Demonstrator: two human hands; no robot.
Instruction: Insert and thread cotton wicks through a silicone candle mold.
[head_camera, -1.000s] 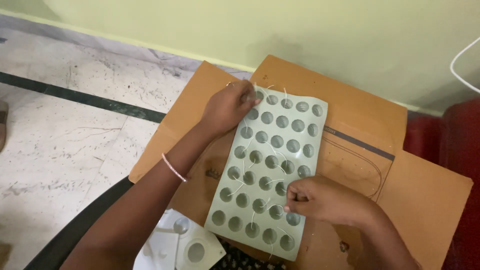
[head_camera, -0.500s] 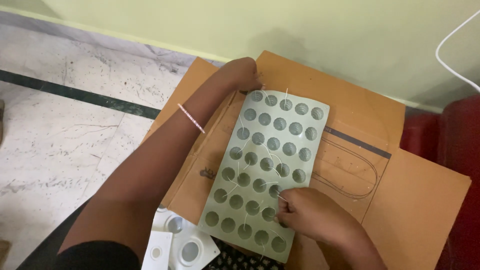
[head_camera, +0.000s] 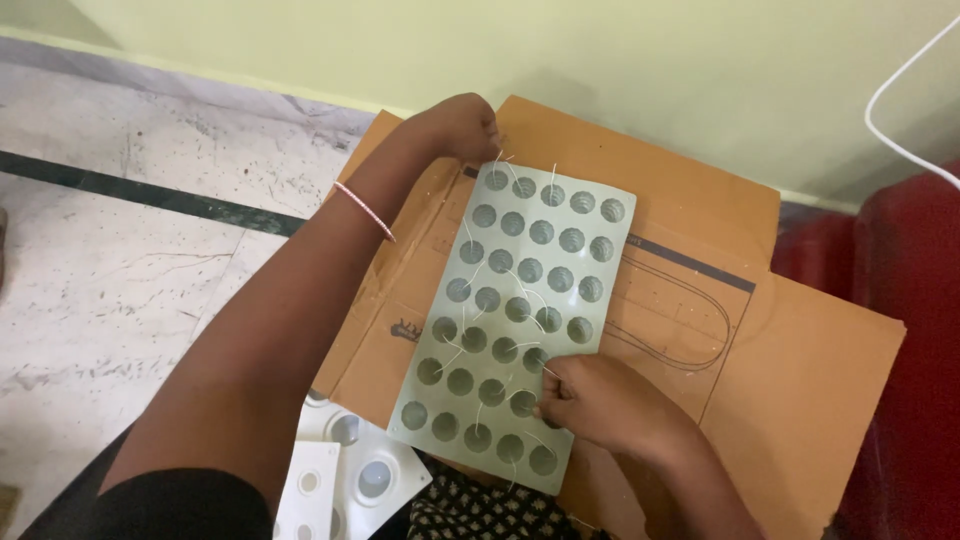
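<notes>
A pale green mould tray (head_camera: 520, 315) with several round cavities lies on flattened brown cardboard (head_camera: 800, 370). Thin white wicks stick out of many cavities. My left hand (head_camera: 460, 125) reaches across to the tray's far left corner, fingertips pinched on a wick at that edge. My right hand (head_camera: 600, 400) rests on the tray's near right side, fingers closed around a wick by a cavity there. A pink bangle (head_camera: 362, 208) circles my left wrist.
White plastic mould pieces (head_camera: 350, 475) lie at the tray's near end by my lap. A marble floor (head_camera: 130, 260) with a dark stripe spreads left. A pale green wall runs behind, a red object (head_camera: 900, 320) stands right, and a white cable (head_camera: 900, 90) hangs above it.
My left hand has moved from the tray's upper left cavities out to its far corner, arm stretching across. My right hand has slid slightly toward the near end.
</notes>
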